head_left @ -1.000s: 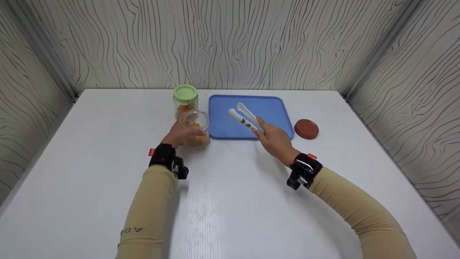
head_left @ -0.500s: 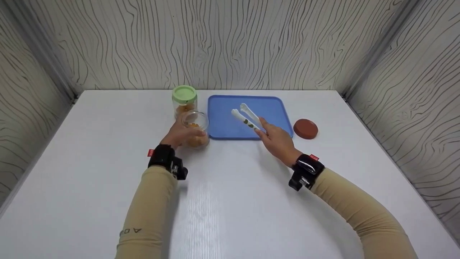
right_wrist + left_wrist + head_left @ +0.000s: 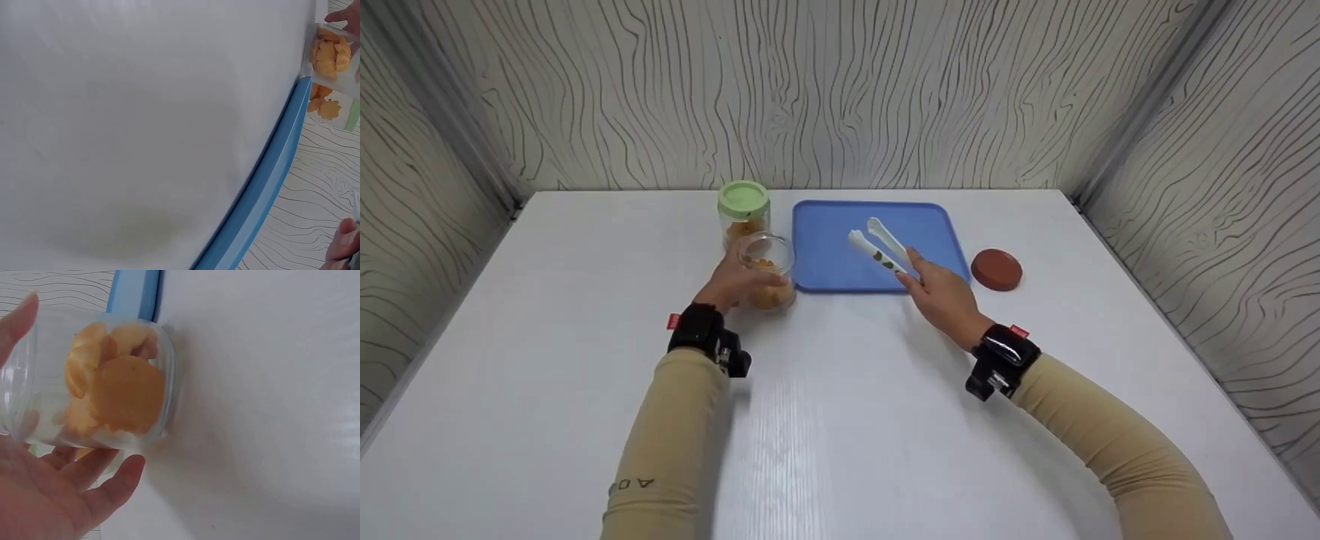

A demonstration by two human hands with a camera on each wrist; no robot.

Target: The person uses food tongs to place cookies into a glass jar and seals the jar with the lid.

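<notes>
My left hand (image 3: 727,279) is wrapped around a clear open jar (image 3: 772,298) that stands by the left edge of the blue tray. Through its wall, in the left wrist view, several orange-brown biscuits (image 3: 128,394) show, gathered at the bottom. White tongs (image 3: 877,253) with green leaf marks are gripped in my right hand (image 3: 947,300). Their tips are spread apart over the tray, with nothing between them. In the right wrist view only part of the right hand (image 3: 344,242) shows at the lower right edge.
Right behind the open jar stands a second jar with a green lid (image 3: 743,201), also holding biscuits. The blue tray (image 3: 829,221) lies at the back centre of the white table (image 3: 825,420). A round red-brown lid (image 3: 997,270) lies right of it. Patterned walls (image 3: 810,90) enclose the table.
My right hand has drifted slightly right with the tongs, whose tips stay apart. The left hand and the jar it holds have stayed in place.
</notes>
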